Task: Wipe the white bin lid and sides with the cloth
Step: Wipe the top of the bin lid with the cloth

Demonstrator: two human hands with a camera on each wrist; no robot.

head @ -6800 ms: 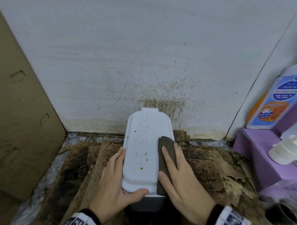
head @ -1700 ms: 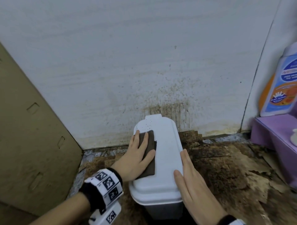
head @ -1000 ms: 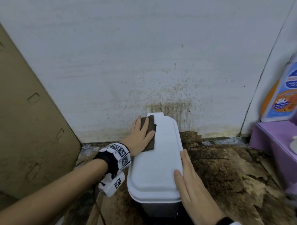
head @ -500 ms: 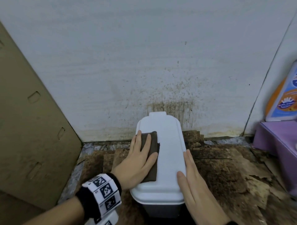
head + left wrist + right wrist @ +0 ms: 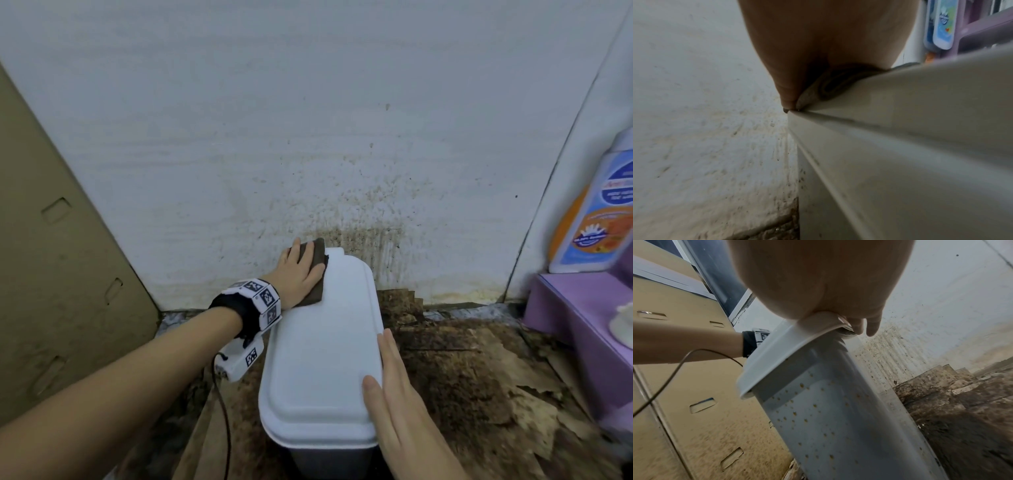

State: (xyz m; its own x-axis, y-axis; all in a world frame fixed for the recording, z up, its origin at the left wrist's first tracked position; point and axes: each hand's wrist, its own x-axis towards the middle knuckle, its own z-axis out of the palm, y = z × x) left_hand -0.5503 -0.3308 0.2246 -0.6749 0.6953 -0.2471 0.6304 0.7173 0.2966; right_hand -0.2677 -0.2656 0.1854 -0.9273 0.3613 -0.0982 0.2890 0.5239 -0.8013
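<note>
The white bin lid (image 5: 322, 363) looks clean on top and sits against the stained wall. My left hand (image 5: 298, 274) lies flat with straight fingers on the folded brown cloth (image 5: 317, 270), pressing it onto the lid's far left corner. In the left wrist view the cloth (image 5: 830, 86) is squeezed between my palm and the lid's edge (image 5: 900, 100). My right hand (image 5: 397, 394) rests flat along the lid's right edge, fingers straight. The right wrist view shows the bin's side (image 5: 828, 426) dotted with brown specks, with my right hand's fingers (image 5: 869, 324) lying over the lid rim (image 5: 777, 353).
A brown cardboard panel (image 5: 51, 274) leans on the left. A purple box (image 5: 582, 329) at the right holds a blue and orange bottle (image 5: 596, 212). The floor (image 5: 462, 377) is covered with dirty, peeling brown material. The wall (image 5: 359, 219) behind the bin is splattered.
My left hand has slid the cloth from the lid's middle left up to its far left corner. The right hand has stayed on the lid's right edge.
</note>
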